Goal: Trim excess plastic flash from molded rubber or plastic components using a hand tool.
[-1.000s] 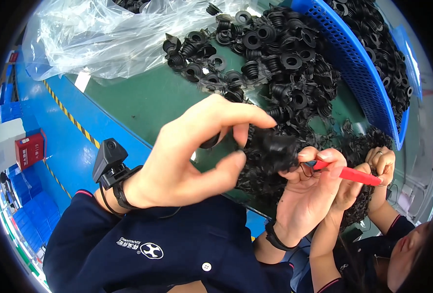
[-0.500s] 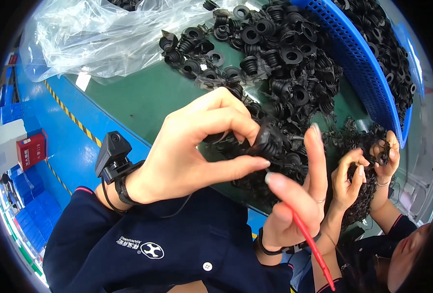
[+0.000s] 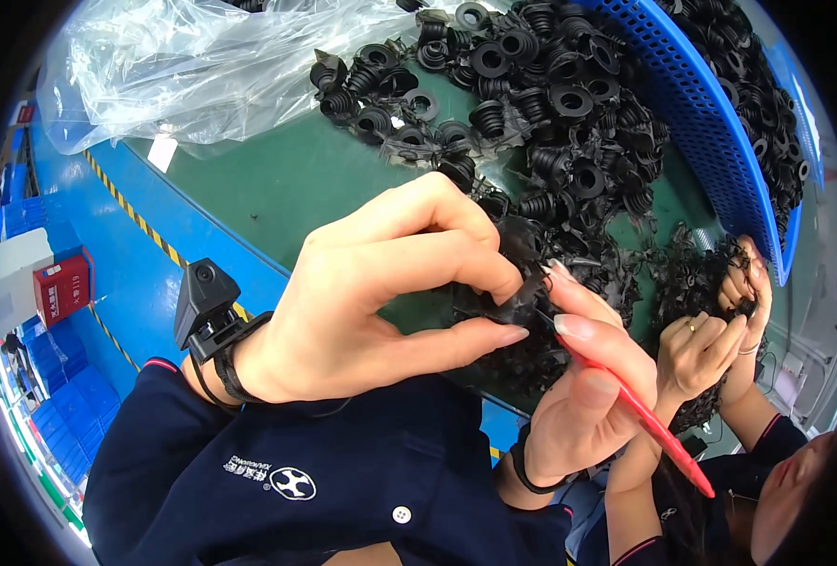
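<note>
A black ribbed rubber bellows [image 3: 517, 250] is pinched between the thumb and bent fingers of my left hand [image 3: 390, 292]. Much of the bellows hides behind those fingers, and thin dark scraps of rubber show at its edge. My right hand [image 3: 597, 377] grips a slim red-handled tool [image 3: 659, 429], its handle slanting down to the right. The thin tip of the tool points at the bellows, and the right fingertips meet the part's right side. Whether the tip touches the rubber is hard to tell.
Loose black bellows [image 3: 569, 99] are heaped over the green table [image 3: 239, 198]. Clear plastic sheeting [image 3: 182, 75] covers the far left. A blue perforated crate [image 3: 711, 123] full of similar parts stands at right. Beside me, a co-worker's hands [image 3: 701, 349] handle a black piece over dark scraps.
My right hand has drawn its spread fingers in and closed up to the bellows. The red tool's handle end has swung right and up. My left hand keeps its pinch.
</note>
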{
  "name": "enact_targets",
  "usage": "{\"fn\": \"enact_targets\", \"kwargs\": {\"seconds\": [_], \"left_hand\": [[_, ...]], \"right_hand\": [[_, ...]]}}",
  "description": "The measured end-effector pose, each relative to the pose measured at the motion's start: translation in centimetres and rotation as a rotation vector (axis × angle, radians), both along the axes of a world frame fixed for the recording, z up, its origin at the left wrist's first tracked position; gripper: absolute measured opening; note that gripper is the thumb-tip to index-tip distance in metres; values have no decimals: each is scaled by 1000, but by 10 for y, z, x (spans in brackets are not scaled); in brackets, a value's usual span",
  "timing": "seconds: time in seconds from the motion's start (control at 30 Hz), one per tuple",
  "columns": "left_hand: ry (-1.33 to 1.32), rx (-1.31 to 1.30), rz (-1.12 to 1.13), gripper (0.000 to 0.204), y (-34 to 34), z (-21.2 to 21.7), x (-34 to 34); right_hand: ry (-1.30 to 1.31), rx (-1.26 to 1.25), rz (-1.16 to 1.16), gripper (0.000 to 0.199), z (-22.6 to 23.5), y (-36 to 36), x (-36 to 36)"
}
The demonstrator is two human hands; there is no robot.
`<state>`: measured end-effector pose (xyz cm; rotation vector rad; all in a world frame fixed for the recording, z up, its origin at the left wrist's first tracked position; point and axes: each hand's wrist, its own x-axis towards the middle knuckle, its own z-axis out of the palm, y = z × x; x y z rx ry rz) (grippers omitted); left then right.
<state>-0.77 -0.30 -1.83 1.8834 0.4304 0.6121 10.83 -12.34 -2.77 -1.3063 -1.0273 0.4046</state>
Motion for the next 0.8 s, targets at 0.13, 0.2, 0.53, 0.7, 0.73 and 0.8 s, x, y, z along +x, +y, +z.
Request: {"fn": "enact_targets", "kwargs": {"seconds": [0.13,0.2,0.53,0.7,0.73,0.8], "left_hand": [[14,119,4,20,1,1,1],[-27,257,-64,19,2,2,-1],[-253,-846,-135,16,-2,-14,-3],[-217,-644,-54,17,-7,-11,-2],[-214,-613,-70,17,-9,-10,0],[-217,-572,-73,18,-13,-8,3]], "right_hand": [[-571,-170,52,31,13,-2,10],[-842,-308,-67,22,21,-1,2],[421,-340,68,13,12,-8,7],[-55,26,-200,41,9,1,1],[-134,54,-143,45,5,5,-1],[-275,-122,-132,48,6,14,-2]]}}
